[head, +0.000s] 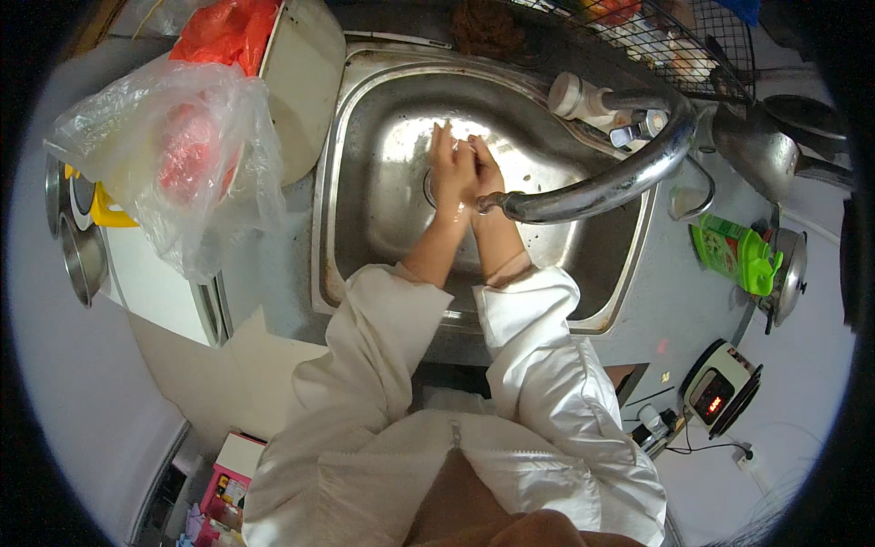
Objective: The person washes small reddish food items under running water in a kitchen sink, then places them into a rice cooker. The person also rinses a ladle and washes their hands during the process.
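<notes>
My left hand [452, 171] and my right hand [488, 169] are pressed together over a stainless steel sink [389, 239]. Their fingers point towards the far side, and no object shows between them. The left hand partly covers the right. A curved chrome faucet [601, 198] reaches in from the right, with its nozzle [491, 203] just above my wrists. Wet glints show on the skin by the nozzle. Behind my left hand, the drain [429, 188] is partly hidden. Small dark bits [540, 186] lie on the sink floor.
Left of the sink, a clear plastic bag [225, 150] hangs against a pale container [304, 89]. A wire basket [683, 48] stands at the far right. Along the right are a wok [759, 150], a green bottle [735, 253], a lidded pot [789, 270] and a lit appliance [718, 393].
</notes>
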Available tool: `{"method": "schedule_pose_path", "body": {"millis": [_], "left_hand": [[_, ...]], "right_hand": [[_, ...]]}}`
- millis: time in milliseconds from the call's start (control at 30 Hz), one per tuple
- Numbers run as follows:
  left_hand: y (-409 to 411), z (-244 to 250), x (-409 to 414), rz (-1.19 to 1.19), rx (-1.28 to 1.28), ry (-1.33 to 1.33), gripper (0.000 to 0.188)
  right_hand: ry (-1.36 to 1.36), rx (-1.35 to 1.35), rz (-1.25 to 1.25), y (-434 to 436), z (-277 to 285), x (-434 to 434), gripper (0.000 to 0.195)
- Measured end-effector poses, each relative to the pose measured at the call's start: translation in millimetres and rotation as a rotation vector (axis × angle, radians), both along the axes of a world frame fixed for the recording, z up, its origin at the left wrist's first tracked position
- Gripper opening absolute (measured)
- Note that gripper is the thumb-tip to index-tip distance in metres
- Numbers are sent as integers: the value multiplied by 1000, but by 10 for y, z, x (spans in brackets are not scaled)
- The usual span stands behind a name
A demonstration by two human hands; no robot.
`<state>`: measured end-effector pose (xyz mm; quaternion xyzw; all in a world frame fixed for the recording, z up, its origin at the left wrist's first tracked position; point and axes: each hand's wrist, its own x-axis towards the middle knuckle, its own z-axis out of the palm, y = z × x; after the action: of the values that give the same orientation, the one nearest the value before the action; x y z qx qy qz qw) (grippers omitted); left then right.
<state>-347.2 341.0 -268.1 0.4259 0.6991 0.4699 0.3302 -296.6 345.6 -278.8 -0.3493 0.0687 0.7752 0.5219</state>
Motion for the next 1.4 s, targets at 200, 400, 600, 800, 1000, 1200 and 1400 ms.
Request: {"method": "schedule_pose_path", "body": {"millis": [200, 400, 600, 800, 1000, 1200, 1400], "left_hand": [[-318, -233, -376, 358, -554, -1337, 29], [-308, -491, -96, 143, -339, -1747, 19], [-202, -275, -163, 72, -573, -1522, 22], [-166, -450, 278, -788, -322, 43, 42], [-677, -65, 116, -1093, -641, 573, 38], [-812, 195, -283, -1139, -770, 654, 41], [-681, 718, -425, -1046, -614, -559, 45]], "right_hand": [[-500, -11, 315, -354, 188, -199, 15], [-1235, 250, 334, -107, -125, -11, 18], [-1549, 558, 407, -545, 92, 148, 15], [-1805, 602, 348, -566, 1106, 828, 30], [-2289, 576, 637, 97, 1701, 1053, 26], [-2208, 524, 685, -281, 1931, 1480, 33], [-749, 835, 375, -693, 2325, 1250, 16]]}}
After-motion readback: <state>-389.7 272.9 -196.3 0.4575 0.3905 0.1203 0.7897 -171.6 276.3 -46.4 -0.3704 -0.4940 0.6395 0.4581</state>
